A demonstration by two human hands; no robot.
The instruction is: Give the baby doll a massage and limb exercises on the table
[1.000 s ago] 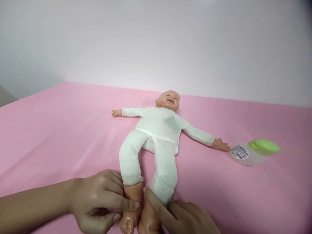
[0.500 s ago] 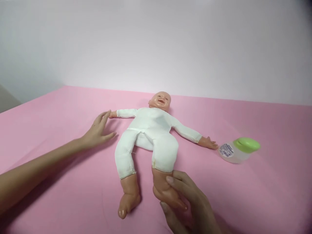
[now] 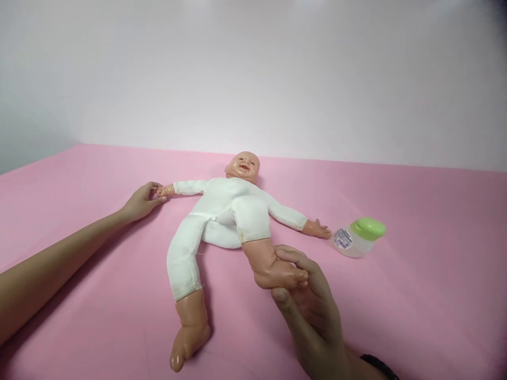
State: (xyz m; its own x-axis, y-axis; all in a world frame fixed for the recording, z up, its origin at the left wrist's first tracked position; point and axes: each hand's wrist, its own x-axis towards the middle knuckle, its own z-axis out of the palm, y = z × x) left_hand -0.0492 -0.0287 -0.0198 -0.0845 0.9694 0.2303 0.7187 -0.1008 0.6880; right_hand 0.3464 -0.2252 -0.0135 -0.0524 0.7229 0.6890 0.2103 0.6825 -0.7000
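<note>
At the centre of the frame, the doll (image 3: 225, 211) lies on its back on the pink desk (image 3: 415, 316), head toward the top of the frame and arms spread to either side. Your right hand (image 3: 312, 311), entering from the lower right, has its grip closed around the doll's foot (image 3: 277, 272): fingers curl over the top, thumb presses from beneath. That leg is raised off the desk and bent toward the torso. The other leg lies flat, extending toward the lower centre of the frame, bare foot well apart from your right hand. Your left hand (image 3: 140, 201), at centre left, pinches the doll's small hand (image 3: 161, 191) between fingertips and thumb; your forearm runs back to the lower left edge. To the right of centre, a clear bottle with a green cap (image 3: 358, 237) lies tilted on the desk, just beside the doll's other outstretched hand (image 3: 319, 229); contact cannot be confirmed. A dark band shows at your right wrist (image 3: 378, 364).
</note>
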